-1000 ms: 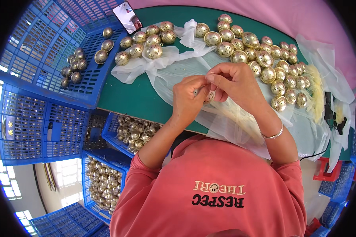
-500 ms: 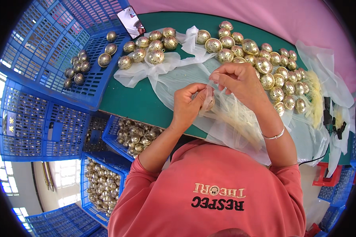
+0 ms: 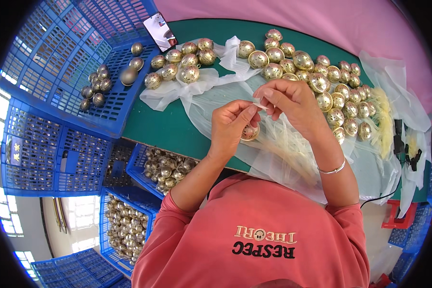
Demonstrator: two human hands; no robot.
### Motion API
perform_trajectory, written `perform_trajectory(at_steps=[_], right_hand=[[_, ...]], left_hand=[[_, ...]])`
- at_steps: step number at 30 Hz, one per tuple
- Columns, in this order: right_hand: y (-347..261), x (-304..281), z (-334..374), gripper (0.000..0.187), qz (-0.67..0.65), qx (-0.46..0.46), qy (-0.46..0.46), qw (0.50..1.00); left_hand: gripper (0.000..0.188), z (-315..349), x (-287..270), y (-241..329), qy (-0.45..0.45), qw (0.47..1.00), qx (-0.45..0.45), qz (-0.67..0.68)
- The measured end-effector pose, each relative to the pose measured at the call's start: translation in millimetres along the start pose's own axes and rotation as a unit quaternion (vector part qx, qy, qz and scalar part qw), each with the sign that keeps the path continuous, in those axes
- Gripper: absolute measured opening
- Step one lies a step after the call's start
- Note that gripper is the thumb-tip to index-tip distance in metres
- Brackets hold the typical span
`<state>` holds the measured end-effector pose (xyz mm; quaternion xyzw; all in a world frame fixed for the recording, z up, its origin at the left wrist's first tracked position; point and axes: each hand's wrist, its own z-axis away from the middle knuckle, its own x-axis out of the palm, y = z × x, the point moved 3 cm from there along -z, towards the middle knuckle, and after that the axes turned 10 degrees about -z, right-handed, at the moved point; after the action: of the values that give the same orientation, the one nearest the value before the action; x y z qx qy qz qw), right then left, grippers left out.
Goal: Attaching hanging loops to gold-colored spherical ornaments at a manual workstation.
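My left hand [image 3: 228, 126] and my right hand [image 3: 293, 105] are close together over the table, with thumbs and fingers pinched. Between their fingertips is a thin, pale translucent strip [image 3: 260, 104]. Just below the left fingers shows a gold ball [image 3: 250, 132] with dark markings; whether those fingers touch it is unclear. Under and beside my right hand lies a bundle of pale yellow ribbon strands [image 3: 285, 141] on a sheet of white film [image 3: 206, 113]. Many similar gold balls [image 3: 320, 82] are gathered beyond and to the right of that hand.
A blue crate [image 3: 113, 108] at the left holds several balls, and a phone [image 3: 160, 31] leans at its corner. More gold balls [image 3: 189, 74] rest on film at the far left of the green table [image 3: 161, 126]. Ball-filled crates [image 3: 128, 225] stand below; yellow strands [image 3: 381, 122] lie right.
My fingertips have drawn closer together around the strip, and the ball below the left fingers is more exposed. One ball in the blue crate is now blurred, apparently moving.
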<state>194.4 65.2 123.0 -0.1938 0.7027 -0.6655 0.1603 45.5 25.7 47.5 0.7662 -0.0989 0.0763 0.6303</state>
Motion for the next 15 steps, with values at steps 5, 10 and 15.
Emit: perform_trajectory(at_steps=[5, 10, 15], right_hand=[[1, -14, 8, 0.025, -0.004, -0.042, -0.055, 0.998], [-2, -14, -1, 0.024, 0.114, -0.072, -0.058, 0.989], [8, -18, -11, 0.009, 0.043, -0.024, -0.03, 0.998]], left_hand=[[0.019, -1, 2, -2, 0.005, 1.0, -0.023, -0.017], [0.018, -4, -1, -2, -0.012, 0.999, -0.025, -0.026], [0.017, -9, 0, -1, -0.03, 0.999, -0.009, -0.037]])
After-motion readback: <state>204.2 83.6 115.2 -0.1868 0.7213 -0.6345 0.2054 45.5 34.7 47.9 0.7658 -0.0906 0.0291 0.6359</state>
